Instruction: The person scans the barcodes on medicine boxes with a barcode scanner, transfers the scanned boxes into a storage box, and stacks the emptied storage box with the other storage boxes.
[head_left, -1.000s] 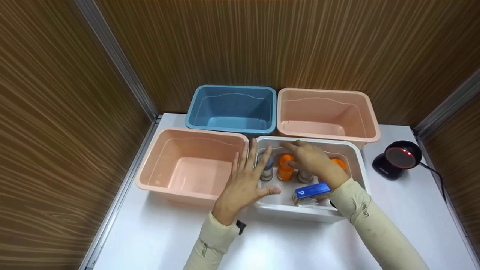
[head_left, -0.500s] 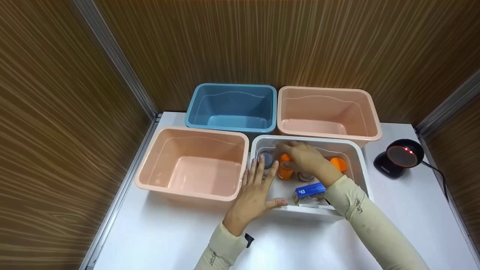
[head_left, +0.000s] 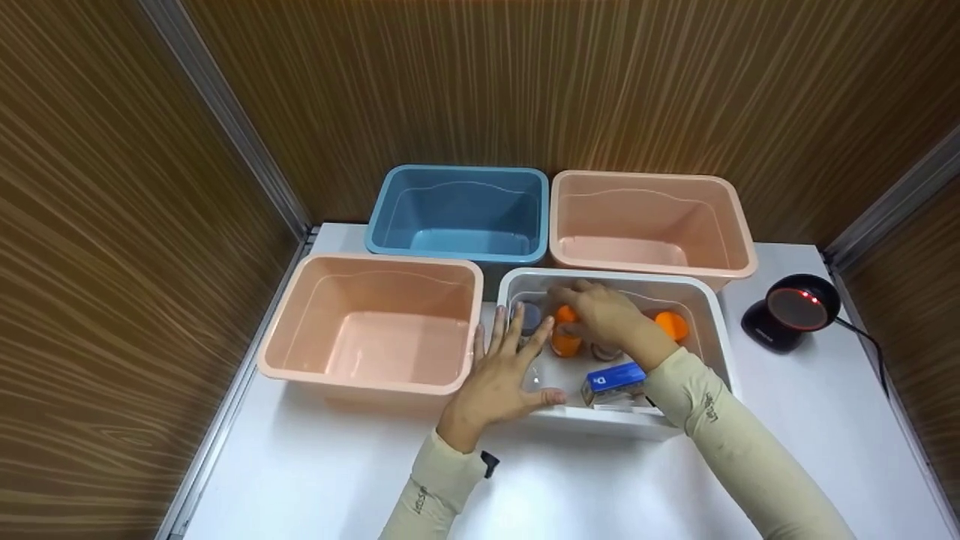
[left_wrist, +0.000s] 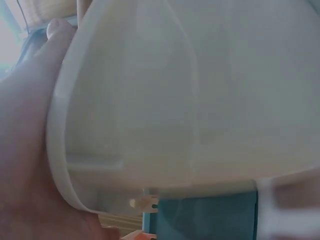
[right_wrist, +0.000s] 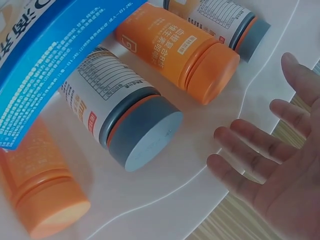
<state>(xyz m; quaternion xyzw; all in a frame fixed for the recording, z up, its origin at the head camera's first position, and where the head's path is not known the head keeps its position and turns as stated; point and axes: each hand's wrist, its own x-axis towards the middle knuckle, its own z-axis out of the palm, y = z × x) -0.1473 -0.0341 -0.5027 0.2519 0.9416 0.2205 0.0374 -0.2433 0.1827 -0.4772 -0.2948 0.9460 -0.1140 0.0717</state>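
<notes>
Left hand [head_left: 499, 384]: we saw it spread, empty, against the rim of the white bin [head_left: 615, 425].
Right hand [head_left: 604, 313]: fingers loosely extended, empty, above the bin.
Orange bottle [head_left: 566, 346]: sat beside right-hand fingers.
Blue box [head_left: 613, 379]: lay between left thumb and right wrist.

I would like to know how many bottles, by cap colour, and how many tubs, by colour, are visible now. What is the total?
Orange-capped bottles: 2
Grey-capped bottles: 2
Peach tubs: 2
Blue tub: 1
White tub: 1
Total: 8
</notes>
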